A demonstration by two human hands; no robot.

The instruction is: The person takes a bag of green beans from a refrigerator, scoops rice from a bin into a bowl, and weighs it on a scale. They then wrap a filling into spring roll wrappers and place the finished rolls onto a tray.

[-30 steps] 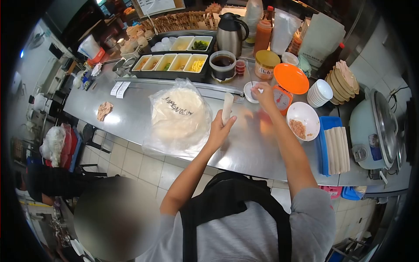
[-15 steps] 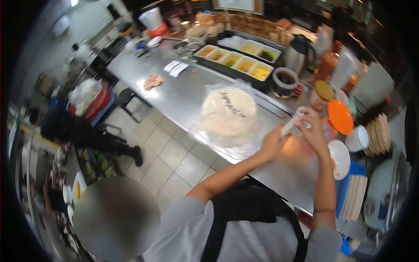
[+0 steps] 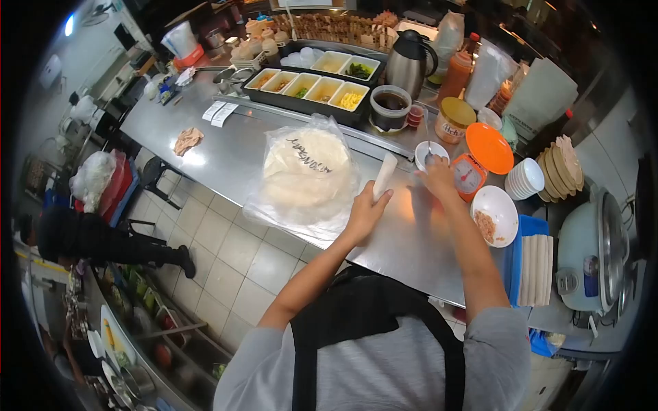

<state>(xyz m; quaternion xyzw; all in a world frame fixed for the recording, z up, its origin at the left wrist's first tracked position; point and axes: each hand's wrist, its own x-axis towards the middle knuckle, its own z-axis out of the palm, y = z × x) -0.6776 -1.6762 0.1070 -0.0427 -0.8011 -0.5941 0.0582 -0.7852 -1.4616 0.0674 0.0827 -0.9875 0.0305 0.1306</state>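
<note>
My left hand [image 3: 369, 211] is closed around the lower end of a pale, uncooked spring roll [image 3: 386, 172], which points up and away over the steel counter. My right hand [image 3: 436, 177] is at the near rim of a small white bowl [image 3: 423, 150], its fingers on a metal spoon [image 3: 430, 155] that stands in it. Left of my hands lies a plastic bag of round, thin wrappers [image 3: 305, 171] with black handwriting. Several similar rolls [image 3: 536, 270] lie side by side at the blue tray [image 3: 515, 257]. Minced filling [image 3: 485, 226] sits in a white bowl [image 3: 506, 211].
An orange kitchen scale [image 3: 469, 175] stands right of my right hand, near stacked white bowls [image 3: 524, 179]. Behind are a black topping rack [image 3: 295, 103], a pot of dark liquid [image 3: 391, 103], a thermos [image 3: 409, 65] and a jar [image 3: 454, 120]. Another person [image 3: 103, 236] stands at left.
My hands have parted: both were on the roll, now only the left holds it, farther left in view. My right hand has gone to the small bowl and spoon. The whole view has shifted.
</note>
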